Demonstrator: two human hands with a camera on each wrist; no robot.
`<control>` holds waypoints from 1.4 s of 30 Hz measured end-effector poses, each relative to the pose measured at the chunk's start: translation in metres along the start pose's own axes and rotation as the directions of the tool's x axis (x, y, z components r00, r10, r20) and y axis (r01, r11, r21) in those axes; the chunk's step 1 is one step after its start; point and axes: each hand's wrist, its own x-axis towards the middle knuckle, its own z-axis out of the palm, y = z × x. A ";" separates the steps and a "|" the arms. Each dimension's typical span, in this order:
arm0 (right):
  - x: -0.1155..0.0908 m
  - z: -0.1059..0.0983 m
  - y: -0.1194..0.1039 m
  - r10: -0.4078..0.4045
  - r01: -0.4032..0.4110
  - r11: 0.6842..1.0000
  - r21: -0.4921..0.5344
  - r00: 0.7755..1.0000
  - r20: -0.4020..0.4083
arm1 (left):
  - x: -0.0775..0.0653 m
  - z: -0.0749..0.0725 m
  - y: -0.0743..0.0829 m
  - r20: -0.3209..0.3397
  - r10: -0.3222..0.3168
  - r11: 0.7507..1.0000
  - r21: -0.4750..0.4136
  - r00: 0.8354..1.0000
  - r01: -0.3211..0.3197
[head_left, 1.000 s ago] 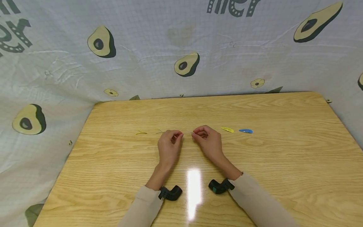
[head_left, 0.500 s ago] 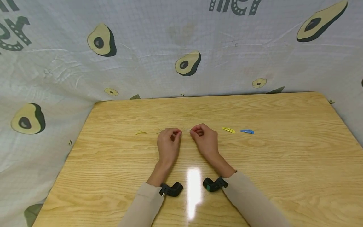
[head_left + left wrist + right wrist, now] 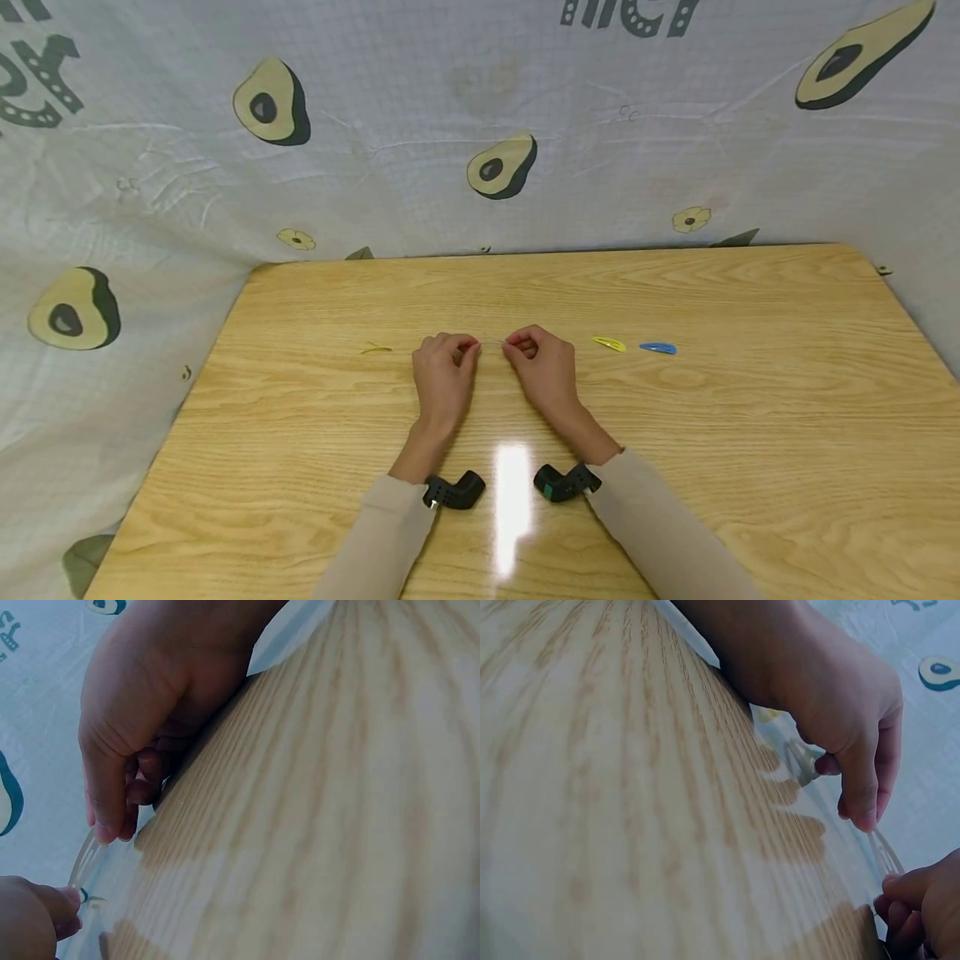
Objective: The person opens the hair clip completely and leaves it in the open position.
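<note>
Head view: a slim pale piece (image 3: 492,341) spans the narrow gap between a person's two hands, each with a fingertip grip on one end. The left hand (image 3: 446,375) pinches one end between thumb and fingers; the right hand (image 3: 546,373) pinches the other, the two sets of fingertips near each other but apart. Both wrist views show the same piece between the fingertips, pale, narrow and seemingly slotted lengthwise, though its fine detail is blurred. Just beyond the right hand, a yellow clip (image 3: 609,343) lies on the wood-grained bench (image 3: 712,458), with a blue clip (image 3: 657,348) farther to the right. On the opposite side, to the left of the left hand, rests a thin yellowish item (image 3: 377,347). Black devices sit at both wrists, against beige sleeves (image 3: 382,533). A bright reflection gleams on the bench between the forearms, and behind it hangs a pale cloth (image 3: 375,108) printed with avocados.
</note>
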 end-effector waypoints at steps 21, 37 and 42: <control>0.002 0.001 0.000 -0.025 0.025 0.996 -0.091 1.000 0.003 | -0.001 0.000 0.001 0.019 0.014 0.994 0.108 1.000 -0.016; 0.003 0.003 -0.001 -0.022 0.022 0.993 -0.113 1.000 -0.003 | -0.002 0.001 0.001 0.008 0.024 0.989 0.146 1.000 -0.025; 0.003 0.003 0.000 -0.036 0.035 0.992 -0.119 0.999 -0.007 | -0.002 0.001 0.001 0.010 0.020 0.988 0.152 1.000 -0.022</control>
